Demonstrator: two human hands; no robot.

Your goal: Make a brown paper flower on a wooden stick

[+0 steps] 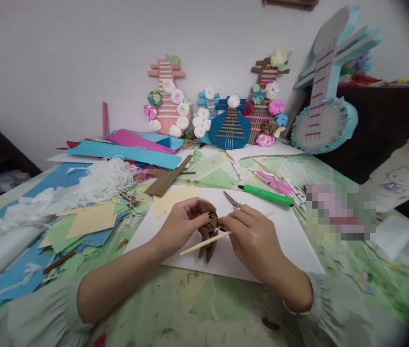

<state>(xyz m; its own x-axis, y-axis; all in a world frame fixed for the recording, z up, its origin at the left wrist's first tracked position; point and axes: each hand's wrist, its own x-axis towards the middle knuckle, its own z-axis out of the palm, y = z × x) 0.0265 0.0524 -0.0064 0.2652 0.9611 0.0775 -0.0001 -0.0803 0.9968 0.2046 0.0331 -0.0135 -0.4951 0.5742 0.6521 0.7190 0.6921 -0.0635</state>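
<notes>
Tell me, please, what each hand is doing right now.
Left hand: closed, holding the folded brown paper piece.
Right hand: closed, holding the pale stick, fingertips at the brown paper piece.

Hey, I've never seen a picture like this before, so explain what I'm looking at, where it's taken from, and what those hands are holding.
There's no machine here, just a person's two bare hands. The single picture comes from a camera worn on that person's head, looking forward and down.

The left hand holds a brown piece, apparently folded paper. The right hand grips a thin wooden stick that crosses in front of it.

Beneath them, a white sheet lies on a green patterned table cover. Beyond the hands is a green tool; to the left are white string and paper pieces. Decorated lute-shaped models stand at the back, including a blue one.
</notes>
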